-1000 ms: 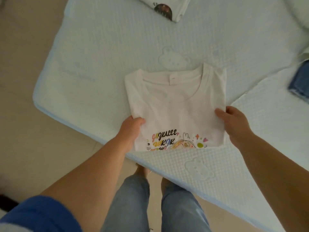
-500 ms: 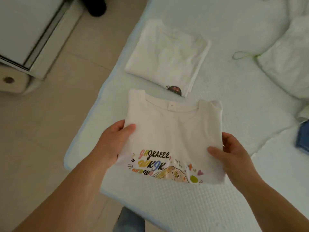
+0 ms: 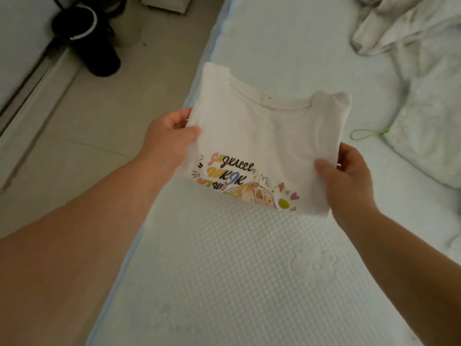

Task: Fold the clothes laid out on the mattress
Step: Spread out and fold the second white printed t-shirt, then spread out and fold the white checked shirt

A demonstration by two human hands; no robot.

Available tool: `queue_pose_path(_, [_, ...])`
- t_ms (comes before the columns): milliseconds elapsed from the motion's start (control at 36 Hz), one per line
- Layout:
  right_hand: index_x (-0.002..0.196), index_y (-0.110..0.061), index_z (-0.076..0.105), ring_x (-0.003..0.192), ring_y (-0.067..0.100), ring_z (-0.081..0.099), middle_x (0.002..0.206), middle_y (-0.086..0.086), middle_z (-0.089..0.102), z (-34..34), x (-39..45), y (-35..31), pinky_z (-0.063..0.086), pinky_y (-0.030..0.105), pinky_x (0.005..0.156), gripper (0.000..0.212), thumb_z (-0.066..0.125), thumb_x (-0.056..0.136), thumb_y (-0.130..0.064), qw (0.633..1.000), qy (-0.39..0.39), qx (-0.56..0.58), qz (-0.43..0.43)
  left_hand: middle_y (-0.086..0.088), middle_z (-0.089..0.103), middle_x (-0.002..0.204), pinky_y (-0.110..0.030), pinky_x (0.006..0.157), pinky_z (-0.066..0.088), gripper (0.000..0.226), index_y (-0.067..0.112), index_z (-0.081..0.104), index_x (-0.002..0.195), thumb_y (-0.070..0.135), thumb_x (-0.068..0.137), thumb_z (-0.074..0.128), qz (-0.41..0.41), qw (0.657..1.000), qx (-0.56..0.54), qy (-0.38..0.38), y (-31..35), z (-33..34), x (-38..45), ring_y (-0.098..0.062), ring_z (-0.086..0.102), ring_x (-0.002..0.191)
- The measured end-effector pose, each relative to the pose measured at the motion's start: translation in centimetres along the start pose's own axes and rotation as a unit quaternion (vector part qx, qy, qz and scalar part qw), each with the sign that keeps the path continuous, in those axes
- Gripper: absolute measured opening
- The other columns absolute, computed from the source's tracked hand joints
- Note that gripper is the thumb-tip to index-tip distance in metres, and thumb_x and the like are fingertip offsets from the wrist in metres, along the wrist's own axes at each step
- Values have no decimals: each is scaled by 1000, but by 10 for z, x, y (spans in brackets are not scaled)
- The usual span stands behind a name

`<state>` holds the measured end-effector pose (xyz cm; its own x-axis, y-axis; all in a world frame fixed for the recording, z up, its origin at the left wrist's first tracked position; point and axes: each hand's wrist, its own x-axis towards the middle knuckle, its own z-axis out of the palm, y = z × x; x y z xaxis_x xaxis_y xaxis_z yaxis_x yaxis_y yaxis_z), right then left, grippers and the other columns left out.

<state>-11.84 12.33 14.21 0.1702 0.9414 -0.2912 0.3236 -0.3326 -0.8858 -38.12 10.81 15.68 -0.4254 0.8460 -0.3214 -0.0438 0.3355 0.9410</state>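
- Folded white cotton T-shirt with a colourful cartoon print (image 3: pixel 264 143) sits mid-frame, over the pale textured mattress (image 3: pixel 224 270).
- Left hand (image 3: pixel 167 138) pinches its left edge.
- Right hand (image 3: pixel 346 178) grips its right edge, thumb on top.

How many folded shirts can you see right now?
1: the folded white shirt, held above the mattress by the left hand and right hand. Another may lie hidden beneath it. The crumpled white clothes at the right are unfolded.
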Motion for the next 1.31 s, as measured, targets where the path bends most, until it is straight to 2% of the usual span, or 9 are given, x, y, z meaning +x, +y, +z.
queue_pose_path(250, [109, -16, 59, 99, 27, 58, 105, 3, 63, 38, 63, 56, 48, 42, 87, 23, 60, 87, -23, 982, -32, -94, 159, -9, 68, 93, -35, 77, 52, 10, 13, 67, 90, 19, 83, 62, -149, 976, 158, 24, -94, 6, 57, -24, 63, 83])
queue_pose_path(472, [123, -22, 43, 72, 3, 49, 85, -15, 50, 41, 50, 63, 35, 21, 53, 34, 48, 91, -32, 986, 72, -148, 27, 7, 55, 93, -21, 66, 33, 24, 18, 58, 110, 22, 86, 55, 41, 960, 266, 80, -98, 7, 51, -14, 51, 82])
queue_pose_path(583, [135, -17, 36, 85, 16, 51, 109, -2, 55, 48, 40, 71, 36, 22, 54, 45, 47, 94, -32, 982, 33, -176, 68, 3, 57, 101, -24, 70, 36, 32, 16, 53, 119, 26, 89, 55, -21, 954, 288, 75, -102, 6, 48, -19, 55, 89])
queue_pose_path(667, [142, -16, 29, 109, 23, 48, 134, 5, 39, 52, 32, 70, 47, 37, 83, 55, 47, 92, -34, 974, 58, -211, 59, -11, 53, 125, -38, 93, 38, 49, 13, 45, 133, 32, 88, 54, -2, 917, 386, 104, -102, 6, 38, -30, 48, 116])
queue_pose_path(806, [146, -27, 22, 141, 20, 11, 153, 3, 17, 56, 11, 83, 10, 41, 113, 59, 30, 94, -51, 900, -25, -406, -156, -8, 15, 157, -45, 114, 4, 62, 29, 17, 149, 52, 92, 27, 234, 813, 529, -73, -109, 26, 1, -26, 7, 144])
queue_pose_path(917, [148, -39, -3, 142, 9, -17, 157, -11, -12, 47, 10, 113, -10, 37, 114, 61, 6, 91, -60, 858, -141, -480, -116, 1, -23, 155, -40, 110, -17, 74, 36, -18, 144, 70, 81, 2, 126, 718, 647, -222, -132, 28, -1, -19, -24, 141])
queue_pose_path(1056, [149, -34, -3, 142, 12, -17, 157, -8, -14, 39, 16, 104, -9, 37, 112, 62, 14, 94, -58, 872, -199, -437, -96, 0, -21, 155, -45, 113, -9, 85, 32, -14, 147, 72, 83, 26, 66, 684, 682, -251, -110, 38, 3, -21, -19, 142])
queue_pose_path(1194, [145, -19, 28, 139, 17, 21, 152, 1, 27, -4, -16, 93, 16, 33, 111, 58, 30, 96, -50, 939, -137, -312, -33, -7, 13, 157, -41, 115, 5, 71, 16, 22, 147, 47, 89, 49, 109, 737, 634, -208, -80, 71, -46, -26, 3, 145])
queue_pose_path(1306, [139, -19, 39, 130, 19, 36, 142, 2, 41, -76, -43, 108, 28, 34, 105, 53, 35, 95, -50, 939, -114, -320, 53, -5, 34, 147, -35, 112, 17, 56, 17, 43, 139, 36, 87, 54, 122, 797, 524, -276, -71, 125, -109, -21, 20, 139])
